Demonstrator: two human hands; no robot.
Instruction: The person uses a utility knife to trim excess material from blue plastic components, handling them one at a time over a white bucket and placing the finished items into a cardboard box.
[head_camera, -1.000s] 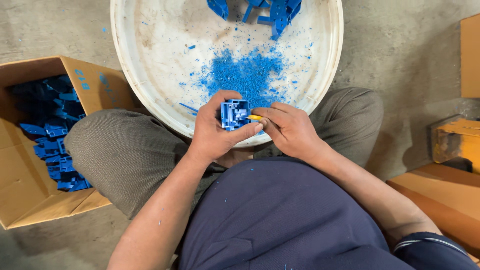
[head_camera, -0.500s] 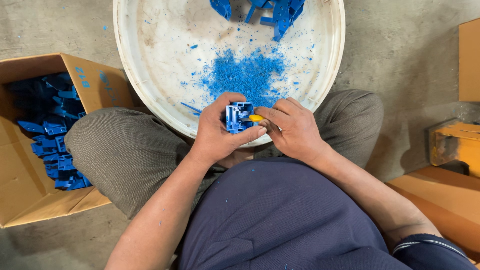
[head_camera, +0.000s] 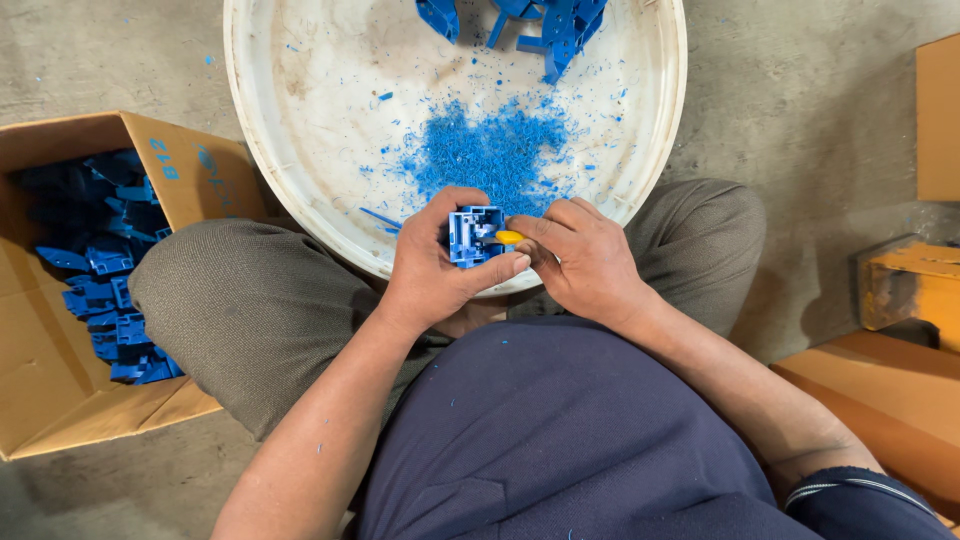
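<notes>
My left hand grips a small blue plastic part over the near rim of a big white round basin. My right hand is closed on a small tool with a yellow handle, its tip against the part's right side. A heap of blue shavings lies in the basin just beyond my hands. More blue parts are piled at the basin's far edge.
An open cardboard box on my left holds several blue parts. My knees flank the basin on the concrete floor. A yellow block and cardboard pieces lie at the right.
Both hands stay together at the basin's near rim. The part has been shifted slightly in my left hand, and the yellow tool remains against it.
</notes>
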